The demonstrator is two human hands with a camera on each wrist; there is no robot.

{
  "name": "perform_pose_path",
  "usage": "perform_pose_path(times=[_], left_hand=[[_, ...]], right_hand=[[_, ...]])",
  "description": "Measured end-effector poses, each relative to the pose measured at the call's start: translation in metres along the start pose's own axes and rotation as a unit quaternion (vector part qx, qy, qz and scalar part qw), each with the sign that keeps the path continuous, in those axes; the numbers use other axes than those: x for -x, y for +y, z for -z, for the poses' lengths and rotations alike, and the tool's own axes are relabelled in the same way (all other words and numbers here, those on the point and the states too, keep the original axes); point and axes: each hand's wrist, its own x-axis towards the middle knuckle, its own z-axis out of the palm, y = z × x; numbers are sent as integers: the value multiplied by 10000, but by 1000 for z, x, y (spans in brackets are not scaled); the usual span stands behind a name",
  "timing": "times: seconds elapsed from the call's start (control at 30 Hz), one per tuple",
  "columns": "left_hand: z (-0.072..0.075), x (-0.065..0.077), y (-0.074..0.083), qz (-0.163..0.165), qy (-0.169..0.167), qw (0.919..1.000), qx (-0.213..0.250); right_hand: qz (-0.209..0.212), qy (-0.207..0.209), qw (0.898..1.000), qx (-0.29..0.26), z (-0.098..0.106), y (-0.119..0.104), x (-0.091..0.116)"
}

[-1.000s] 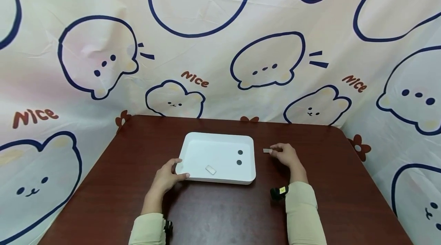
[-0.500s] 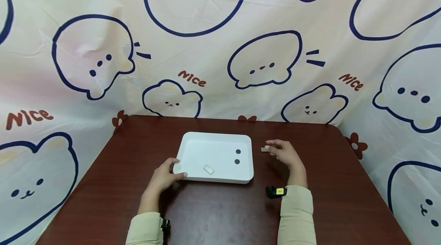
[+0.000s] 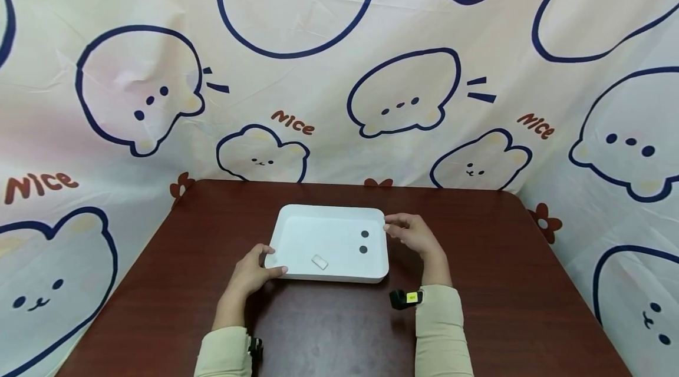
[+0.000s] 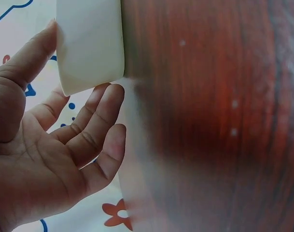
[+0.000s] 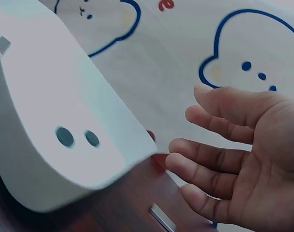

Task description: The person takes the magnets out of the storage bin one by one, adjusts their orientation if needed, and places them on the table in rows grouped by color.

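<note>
My left hand (image 3: pixel 250 274) grips the near-left corner of a shallow white tray (image 3: pixel 318 221), thumb at the near wall and forefinger at the left side. In the left wrist view, the thumb (image 4: pixel 33 53) meets the tray wall while the other fingers curve below the corner. Beside the tray's right rim is my right hand (image 3: pixel 419 238). In the right wrist view its fingers (image 5: pixel 204 152) are loosely bent, with nothing between them. A small flat metal-looking strip (image 5: pixel 162 217) lies on the table near that hand; in the head view the hand hides it.
Inside the tray are two dark round discs (image 3: pixel 364 234) toward the right and a small pale rectangular piece (image 3: pixel 320 262) near the front. The dark red-brown table (image 3: pixel 477 235) meets a cartoon-printed curtain (image 3: pixel 329 88) at the back and sides.
My right hand has left the small strip on the table and moved left to the tray's right rim. The left hand keeps its hold on the tray corner. The head view has shifted slightly.
</note>
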Motion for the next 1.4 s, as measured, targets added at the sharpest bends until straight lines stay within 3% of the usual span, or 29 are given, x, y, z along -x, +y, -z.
perform_pose_path(times=[0.4,0.73,0.97,1.17,1.4], left_hand=[[-3,0,-2,39,19,9999,122],[-3,1,-4,25,1,9999,106],[-1,0,-3,-25,29,9999,114],[-1,1,-3,2,15,9999,109],[-1,0,-3,-22,22,10000,56]], right_hand=[[177,-497,9985,176,-29,-8,-14],[632,-1108,9897,649,-52,-18,-19],[814,-1388,9855,543,-64,-20,-21],[588,-1617,9842,425,-78,-20,-30],[-225,-2077,9778,179,-91,-22,-38]])
